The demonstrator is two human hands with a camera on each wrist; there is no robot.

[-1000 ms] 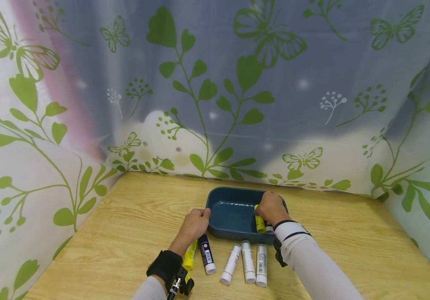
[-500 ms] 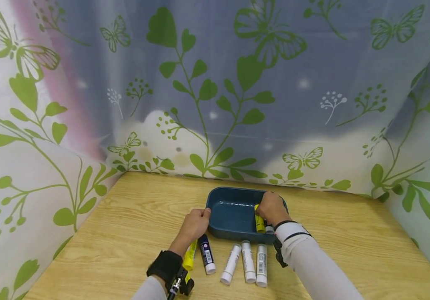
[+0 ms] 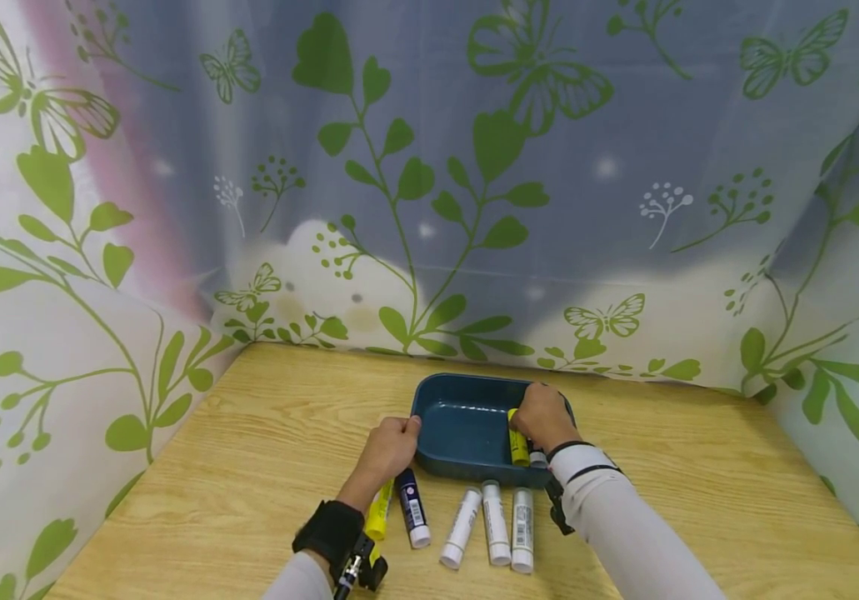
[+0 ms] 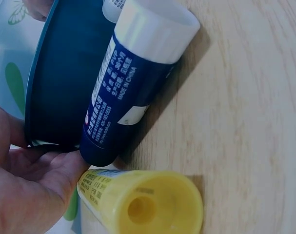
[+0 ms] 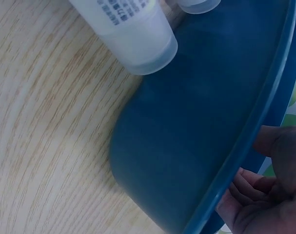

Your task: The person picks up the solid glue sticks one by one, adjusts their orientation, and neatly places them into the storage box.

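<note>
My left hand [image 3: 390,450] grips the left rim of a dark blue plastic bin [image 3: 466,468], thumb over the edge. My right hand [image 3: 545,417] reaches over the bin's front right corner, fingers bent down inside; the rim hides the fingertips in the right wrist view. Right at its fingers a yellow glue stick [image 3: 519,446] lies in the bin, and a white-ended stick [image 3: 538,457] shows beside it, mostly covered by the hand. I cannot tell whether the right hand grips either stick. By my left hand lie a navy glue stick [image 4: 123,92] and another yellow one [image 4: 143,202].
Three white glue sticks [image 3: 461,529] lie on the wooden table [image 3: 309,392] in front of the bin, caps toward me. A patterned curtain [image 3: 429,250] stands behind the table and on both sides.
</note>
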